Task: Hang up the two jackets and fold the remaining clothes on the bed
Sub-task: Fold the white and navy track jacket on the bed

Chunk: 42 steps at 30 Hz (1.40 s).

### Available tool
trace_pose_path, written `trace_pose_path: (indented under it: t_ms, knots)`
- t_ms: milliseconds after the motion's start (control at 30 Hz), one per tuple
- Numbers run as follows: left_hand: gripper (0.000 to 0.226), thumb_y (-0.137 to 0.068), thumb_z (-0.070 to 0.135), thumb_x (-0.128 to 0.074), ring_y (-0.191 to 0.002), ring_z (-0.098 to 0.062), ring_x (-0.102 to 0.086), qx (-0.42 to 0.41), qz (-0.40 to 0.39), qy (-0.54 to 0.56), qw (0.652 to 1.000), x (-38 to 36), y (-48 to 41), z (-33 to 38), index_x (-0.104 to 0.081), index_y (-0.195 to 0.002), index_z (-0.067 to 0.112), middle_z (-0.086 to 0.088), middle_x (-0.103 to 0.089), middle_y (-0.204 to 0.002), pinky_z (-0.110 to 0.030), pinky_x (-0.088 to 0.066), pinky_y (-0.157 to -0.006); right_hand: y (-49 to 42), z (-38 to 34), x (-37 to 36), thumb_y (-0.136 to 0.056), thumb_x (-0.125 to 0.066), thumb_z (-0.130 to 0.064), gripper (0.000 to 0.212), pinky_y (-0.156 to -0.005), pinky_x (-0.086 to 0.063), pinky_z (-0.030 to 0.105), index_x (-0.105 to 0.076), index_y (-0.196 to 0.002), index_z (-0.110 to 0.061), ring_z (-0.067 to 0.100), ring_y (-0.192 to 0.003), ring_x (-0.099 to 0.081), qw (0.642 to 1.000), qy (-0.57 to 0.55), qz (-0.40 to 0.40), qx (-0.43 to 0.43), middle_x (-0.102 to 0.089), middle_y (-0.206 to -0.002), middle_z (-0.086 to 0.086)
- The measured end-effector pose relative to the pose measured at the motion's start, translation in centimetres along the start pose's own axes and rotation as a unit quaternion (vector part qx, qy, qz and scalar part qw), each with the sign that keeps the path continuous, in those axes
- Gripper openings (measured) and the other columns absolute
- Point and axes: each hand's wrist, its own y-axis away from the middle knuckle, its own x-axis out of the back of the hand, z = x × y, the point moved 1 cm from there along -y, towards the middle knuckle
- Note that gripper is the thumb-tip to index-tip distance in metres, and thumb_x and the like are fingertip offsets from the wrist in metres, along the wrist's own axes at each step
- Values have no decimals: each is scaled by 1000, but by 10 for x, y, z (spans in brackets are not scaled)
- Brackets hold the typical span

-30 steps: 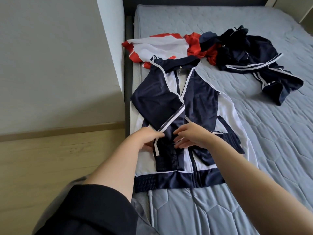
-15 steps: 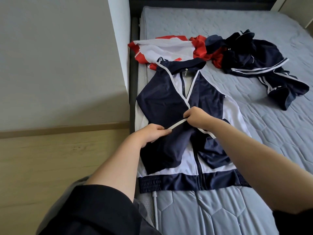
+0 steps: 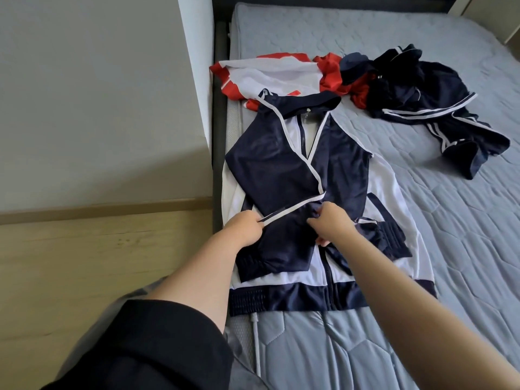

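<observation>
Both hands are gripping the navy jacket point(image 3: 323, 170) lying on the bed point(image 3: 422, 319): the left hand point(image 3: 244, 229) is pinching its folded sleeve point(image 3: 284, 243), the right hand point(image 3: 330, 225) is curling around the fabric beside it.

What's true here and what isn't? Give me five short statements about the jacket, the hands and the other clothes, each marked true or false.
1. The navy and white jacket lies flat on the bed with its front up. True.
2. The left hand pinches the sleeve's white stripe. True.
3. The right hand rests on the bare mattress, away from the jacket. False: it grips the folded sleeve on the jacket.
4. The red and white garment lies beyond the jacket's collar. True.
5. The dark striped clothes hang on a hanger. False: they lie crumpled on the bed.
</observation>
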Motion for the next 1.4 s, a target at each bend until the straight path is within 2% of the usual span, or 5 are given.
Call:
trace_pose_path:
  t_ms: [300,567,867,1133,1400]
  knots:
    - [51,-96,22,-41,-139,-24,-22,-275,179,-250,911,-37,7,31,-30,-146,16,-6,-30,-149,-37,-19,-112,8,36,4,-77,-45,8,47,-92,-32,37,-53,-121,-7,32,-114,-41,967,97,226,68,-53,-122,12]
    - [58,-101,43,-22,-145,-22,12,-190,59,-344,918,-77,-5,33,-1,-151,25,-4,6,-159,-47,4,-115,-4,86,28,-74,-43,-3,10,-65,-35,33,-50,-69,-8,34,-76,-52,978,65,185,-64,-58,-75,12]
    - [59,-101,45,-19,-144,-25,17,-177,54,-329,926,-98,-5,40,4,-151,23,-6,12,-158,-48,6,-115,1,94,11,-74,-45,3,24,-83,-36,44,-54,-97,0,38,-99,-51,938,132,316,45,-58,-103,20]
    - [50,-101,35,-26,-145,-21,-5,-217,87,-275,933,-86,-5,46,-20,-149,20,-4,-11,-158,-40,-8,-117,-5,94,-12,-94,-30,-20,59,-114,4,53,-14,-150,-12,24,-146,1,960,252,124,0,-7,-159,4]
    - [39,-95,18,-46,-119,-24,-40,-84,177,-79,977,-37,-24,33,-48,-134,13,-5,-49,-130,-34,-39,-93,-23,31,9,-80,-38,12,64,-106,-31,37,-39,-140,-12,28,-133,-29,969,-28,186,160,-32,-148,9]
